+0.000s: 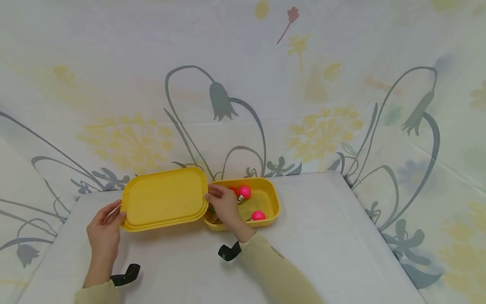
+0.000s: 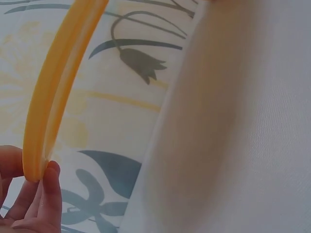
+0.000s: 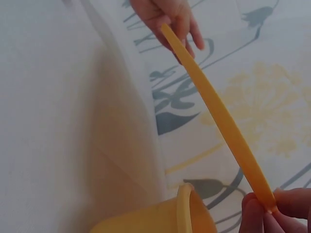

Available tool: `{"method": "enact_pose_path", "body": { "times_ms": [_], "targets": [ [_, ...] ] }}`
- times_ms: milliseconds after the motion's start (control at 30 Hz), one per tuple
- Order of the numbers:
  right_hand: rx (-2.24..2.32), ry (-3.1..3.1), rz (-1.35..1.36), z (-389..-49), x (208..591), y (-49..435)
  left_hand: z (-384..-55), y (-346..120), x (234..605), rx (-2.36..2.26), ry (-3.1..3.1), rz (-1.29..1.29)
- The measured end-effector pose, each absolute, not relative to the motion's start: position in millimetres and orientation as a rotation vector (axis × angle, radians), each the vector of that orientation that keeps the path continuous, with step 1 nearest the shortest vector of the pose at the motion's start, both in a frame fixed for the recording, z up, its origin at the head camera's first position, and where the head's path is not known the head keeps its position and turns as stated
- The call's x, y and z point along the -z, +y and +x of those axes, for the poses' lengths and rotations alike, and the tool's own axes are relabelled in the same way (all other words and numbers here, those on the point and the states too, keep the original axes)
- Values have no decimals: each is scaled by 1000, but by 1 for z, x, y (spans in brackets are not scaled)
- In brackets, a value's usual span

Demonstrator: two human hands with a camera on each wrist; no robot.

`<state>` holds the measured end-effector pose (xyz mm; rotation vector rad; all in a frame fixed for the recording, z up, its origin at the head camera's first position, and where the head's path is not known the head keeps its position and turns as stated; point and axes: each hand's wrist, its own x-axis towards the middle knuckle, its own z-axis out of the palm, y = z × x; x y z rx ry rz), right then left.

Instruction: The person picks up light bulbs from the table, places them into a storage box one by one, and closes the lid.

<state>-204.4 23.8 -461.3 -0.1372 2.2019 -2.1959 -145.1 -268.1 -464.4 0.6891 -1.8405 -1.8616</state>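
A yellow plastic lid (image 1: 165, 200) hangs raised and slightly tilted between both hands. My left hand (image 1: 104, 232) pinches its left edge between thumb and fingers, seen closely in the left wrist view, where the lid (image 2: 53, 87) appears edge-on. At the opposite end, my right hand (image 1: 225, 207) pinches the rim. Behind and under that hand stands a matching yellow container (image 1: 268, 198), uncovered. Inside lie several small light bulbs with metal screw bases, including a pink bulb (image 1: 244, 192), another pink bulb (image 1: 258, 215) and a red bulb (image 1: 232, 191). The right hand hides part of the contents.
A white-covered table (image 1: 322, 219) carries the container near its back edge. Behind and beside it hangs a pale flower-printed cloth (image 1: 243, 139). Black curved wrist pieces are on both arms, such as the left one (image 1: 127, 275).
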Motion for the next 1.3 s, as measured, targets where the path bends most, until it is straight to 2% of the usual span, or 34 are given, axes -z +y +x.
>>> {"method": "enact_pose_path", "body": {
  "times_ms": [600,1300],
  "targets": [
    [2146,2126,-127,-207,464,29,-148,-275,463,1828,-1896,696],
    [2049,2424,-309,-204,450,31,-147,-281,456,1731,-1857,709]
  ]
}}
